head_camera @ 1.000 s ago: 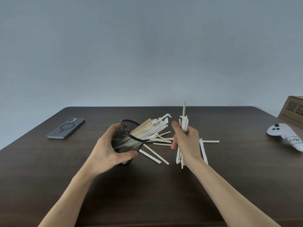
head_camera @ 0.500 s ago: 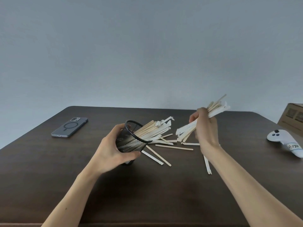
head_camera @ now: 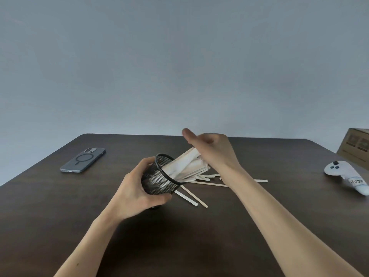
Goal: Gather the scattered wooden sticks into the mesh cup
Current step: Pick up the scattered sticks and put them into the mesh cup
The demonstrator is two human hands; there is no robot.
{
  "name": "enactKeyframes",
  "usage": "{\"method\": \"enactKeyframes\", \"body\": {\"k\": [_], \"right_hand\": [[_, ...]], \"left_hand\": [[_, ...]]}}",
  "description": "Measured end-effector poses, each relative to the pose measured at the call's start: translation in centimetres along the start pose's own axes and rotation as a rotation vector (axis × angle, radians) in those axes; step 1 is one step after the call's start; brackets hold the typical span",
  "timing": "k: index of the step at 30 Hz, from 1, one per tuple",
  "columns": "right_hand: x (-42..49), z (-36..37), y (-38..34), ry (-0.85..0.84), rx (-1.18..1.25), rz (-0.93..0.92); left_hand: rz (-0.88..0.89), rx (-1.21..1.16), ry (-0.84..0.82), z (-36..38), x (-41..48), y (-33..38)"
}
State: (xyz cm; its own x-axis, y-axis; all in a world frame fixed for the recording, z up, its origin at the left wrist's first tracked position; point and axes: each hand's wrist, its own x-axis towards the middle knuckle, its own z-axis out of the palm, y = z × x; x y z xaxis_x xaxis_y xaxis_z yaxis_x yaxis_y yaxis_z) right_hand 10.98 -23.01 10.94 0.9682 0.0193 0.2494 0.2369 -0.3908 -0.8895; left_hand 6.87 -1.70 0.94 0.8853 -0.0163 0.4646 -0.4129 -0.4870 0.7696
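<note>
A black mesh cup point(head_camera: 159, 179) is tilted with its mouth toward the right, gripped around its side by my left hand point(head_camera: 137, 193). A thick bundle of pale wooden sticks point(head_camera: 187, 166) pokes out of the cup's mouth. My right hand point(head_camera: 213, 149) lies over the outer ends of that bundle, thumb raised, palm against the sticks. Several loose sticks point(head_camera: 207, 183) lie on the dark table just right of and below the cup; two of them point(head_camera: 194, 197) reach toward me.
A grey phone point(head_camera: 83, 159) lies face down at the left. A white game controller point(head_camera: 347, 176) rests at the right edge, with a cardboard box point(head_camera: 357, 146) behind it. The dark wooden table point(head_camera: 189, 236) ends at a plain grey wall.
My right hand has carried its bundle of sticks leftward from the air and into the cup's mouth. The left hand has kept the cup tilted in about the same place.
</note>
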Motion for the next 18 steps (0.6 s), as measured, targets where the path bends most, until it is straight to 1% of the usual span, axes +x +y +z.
{"method": "enactKeyframes", "body": {"k": [5,7,9,11,13,15,18], "right_hand": [[-0.1,-1.8,2.0,0.177,0.025,-0.033],[0.1,-2.2,3.3,0.229,0.045,-0.034],[0.3,-2.4,5.4,0.246,0.009,-0.021],[0.5,-2.4,7.9,0.193,-0.125,0.005],[0.6,-2.2,10.1,0.072,-0.357,-0.006],[0.6,-1.9,11.3,-0.070,-0.537,-0.054],[0.8,-0.8,11.5,-0.227,-0.702,-0.151]], "left_hand": [[-0.011,-0.002,0.020,-0.4,0.3,-0.1],[-0.014,-0.004,0.022,-0.5,0.3,-0.1],[-0.017,-0.003,0.027,-0.6,0.3,-0.3],[-0.022,-0.004,0.033,-0.7,0.3,-0.3],[-0.030,-0.003,0.036,-1.2,0.5,-0.5],[-0.040,-0.002,0.033,-2.0,0.8,-0.8],[-0.049,0.021,0.005,-3.4,1.5,-1.0]]}}
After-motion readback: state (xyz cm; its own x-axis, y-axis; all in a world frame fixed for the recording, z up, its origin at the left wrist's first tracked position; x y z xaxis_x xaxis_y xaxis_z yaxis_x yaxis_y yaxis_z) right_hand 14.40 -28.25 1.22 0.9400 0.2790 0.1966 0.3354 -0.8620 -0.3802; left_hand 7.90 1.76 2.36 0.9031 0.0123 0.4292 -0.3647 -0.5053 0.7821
